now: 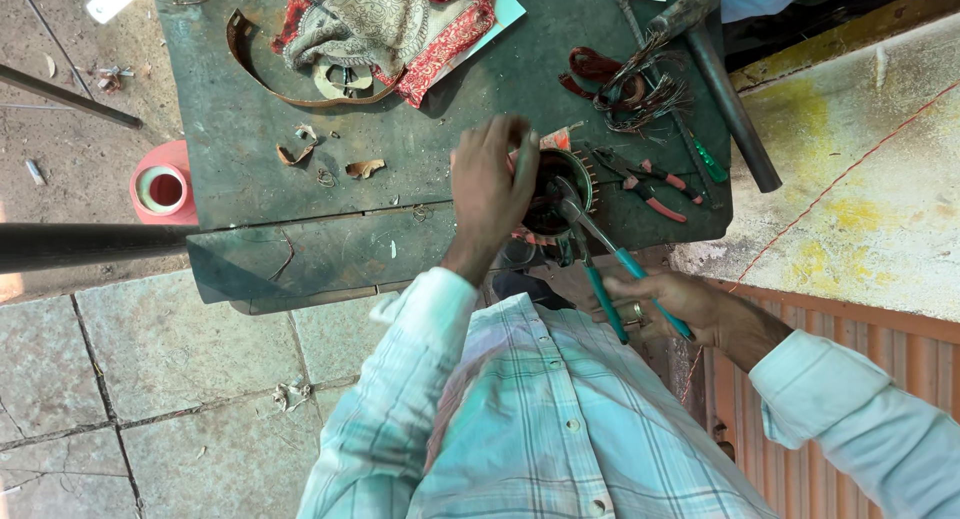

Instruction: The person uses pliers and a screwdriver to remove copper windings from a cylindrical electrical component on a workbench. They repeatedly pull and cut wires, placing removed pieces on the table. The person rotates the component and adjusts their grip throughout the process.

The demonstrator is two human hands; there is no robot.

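At the bottom of the frame is the person's pale blue-and-white checked cotton shirt [540, 419], buttoned down the front.

Right hand [690, 314], lower right of centre: fingers curled shut around the two teal plastic-sleeved handles of a pair of steel pliers [600, 254]. A ring shows on one finger. The plier nose reaches up and left into the round, ribbed metal motor stator [562, 191].

Left hand [490, 184], centre of the frame: fingers wrapped together over the left side and rim of the stator, pressing it at the near edge of the dark green, scuffed sheet-metal worktable [300, 179]. The stator's bore is dark; its winding detail cannot be made out.

Just right of the stator lie red-handled pliers [650, 184] and a green-handled screwdriver [708, 159]. Beyond them, in the upper right, sits a tangle of bare copper wire strands [640, 89] and a long-handled steel hammer [715, 74] lying diagonally.

In the upper centre is a crumpled red and beige patterned cloth [390, 24], next to a curved rusty metal strip [270, 74].

At left, off the table, a pink plastic spool [163, 184] stands on the grey stone-slab floor [150, 379].
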